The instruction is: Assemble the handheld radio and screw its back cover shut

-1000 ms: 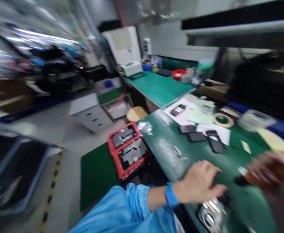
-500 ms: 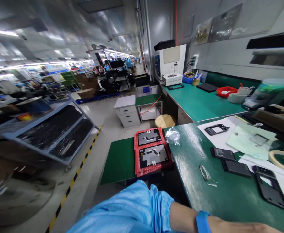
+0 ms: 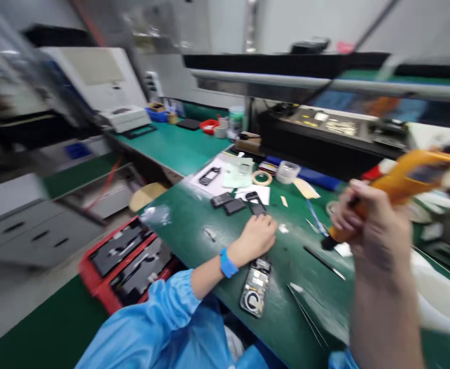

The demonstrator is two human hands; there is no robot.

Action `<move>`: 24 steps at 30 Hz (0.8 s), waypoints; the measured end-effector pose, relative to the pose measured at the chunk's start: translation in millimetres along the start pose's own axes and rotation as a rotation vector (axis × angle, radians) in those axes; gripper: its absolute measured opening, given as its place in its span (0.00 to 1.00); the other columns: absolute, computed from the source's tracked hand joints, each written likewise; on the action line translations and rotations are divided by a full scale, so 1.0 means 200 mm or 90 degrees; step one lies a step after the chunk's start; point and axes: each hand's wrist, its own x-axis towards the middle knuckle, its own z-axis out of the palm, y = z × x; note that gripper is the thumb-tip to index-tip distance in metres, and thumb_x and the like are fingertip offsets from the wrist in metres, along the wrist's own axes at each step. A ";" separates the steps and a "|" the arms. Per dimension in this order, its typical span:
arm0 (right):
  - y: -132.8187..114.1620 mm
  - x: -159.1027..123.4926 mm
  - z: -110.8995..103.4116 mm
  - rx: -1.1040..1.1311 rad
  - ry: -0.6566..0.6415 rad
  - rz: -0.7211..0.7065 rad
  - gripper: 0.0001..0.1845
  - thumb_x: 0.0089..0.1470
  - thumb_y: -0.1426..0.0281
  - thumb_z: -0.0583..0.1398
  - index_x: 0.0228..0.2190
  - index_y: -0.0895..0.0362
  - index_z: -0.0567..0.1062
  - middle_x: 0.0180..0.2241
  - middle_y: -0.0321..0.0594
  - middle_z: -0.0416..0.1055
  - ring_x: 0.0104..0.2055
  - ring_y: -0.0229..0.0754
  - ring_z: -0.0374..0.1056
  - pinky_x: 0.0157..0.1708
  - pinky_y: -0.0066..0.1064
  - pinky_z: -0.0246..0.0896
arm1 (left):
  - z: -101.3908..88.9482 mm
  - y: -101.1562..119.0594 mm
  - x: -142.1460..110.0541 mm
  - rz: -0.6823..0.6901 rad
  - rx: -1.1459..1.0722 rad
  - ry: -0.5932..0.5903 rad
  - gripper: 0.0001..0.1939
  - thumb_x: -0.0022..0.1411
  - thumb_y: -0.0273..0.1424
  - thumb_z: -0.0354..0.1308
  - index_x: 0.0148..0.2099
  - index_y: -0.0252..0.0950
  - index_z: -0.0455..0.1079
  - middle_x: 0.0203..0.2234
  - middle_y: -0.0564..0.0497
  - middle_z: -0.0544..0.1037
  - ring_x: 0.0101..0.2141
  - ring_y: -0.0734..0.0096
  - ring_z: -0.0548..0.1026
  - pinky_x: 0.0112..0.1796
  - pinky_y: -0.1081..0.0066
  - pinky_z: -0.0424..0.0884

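My left hand (image 3: 258, 236) lies on the green bench with its fingers bent and close together, at the near end of a black phone frame (image 3: 256, 205). What its fingertips hold, if anything, is hidden. Just below the wrist lies an opened phone (image 3: 256, 289) with its inner parts showing. In my right hand (image 3: 371, 215), raised over the bench's right side, is an orange electric screwdriver (image 3: 396, 179), its black tip slanting down to the left. Tweezers (image 3: 305, 312) and a thin black tool (image 3: 325, 262) lie below it.
Black phone parts (image 3: 234, 206) and paper sheets (image 3: 237, 171) sit farther back. A tape roll (image 3: 262, 178) stands near a clear tub (image 3: 287, 171). Red-wrapped panels (image 3: 98, 279) rest at the left, beside a round stool (image 3: 147, 196). A shelf (image 3: 325, 79) spans the back.
The view has swung right toward the bench. My right hand with the electric screwdriver and the opened phone have come into view; my left forearm now shows farther up the bench.
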 end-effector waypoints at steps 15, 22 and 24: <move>-0.11 -0.03 -0.05 0.003 0.044 0.063 0.24 0.50 0.52 0.78 0.22 0.50 0.74 0.14 0.23 0.50 0.15 0.31 0.47 0.15 0.31 0.53 | 0.20 0.12 0.15 0.162 -0.255 -0.152 0.09 0.74 0.24 0.64 0.37 0.38 0.75 0.40 0.47 0.82 0.44 0.59 0.82 0.52 0.63 0.76; -0.04 0.02 -0.06 0.022 0.056 0.063 0.27 0.51 0.49 0.77 0.23 0.50 0.71 0.13 0.22 0.48 0.13 0.31 0.46 0.16 0.30 0.50 | 0.16 0.02 0.19 0.156 -0.570 -0.039 0.15 0.80 0.39 0.61 0.53 0.36 0.84 0.46 0.42 0.88 0.44 0.61 0.85 0.47 0.65 0.80; 0.00 0.03 -0.05 0.021 0.059 0.061 0.27 0.53 0.49 0.76 0.23 0.50 0.70 0.13 0.21 0.48 0.13 0.31 0.48 0.16 0.28 0.52 | 0.15 0.01 0.18 0.148 -0.635 -0.009 0.19 0.79 0.45 0.63 0.50 0.36 0.86 0.45 0.41 0.88 0.42 0.61 0.85 0.45 0.65 0.80</move>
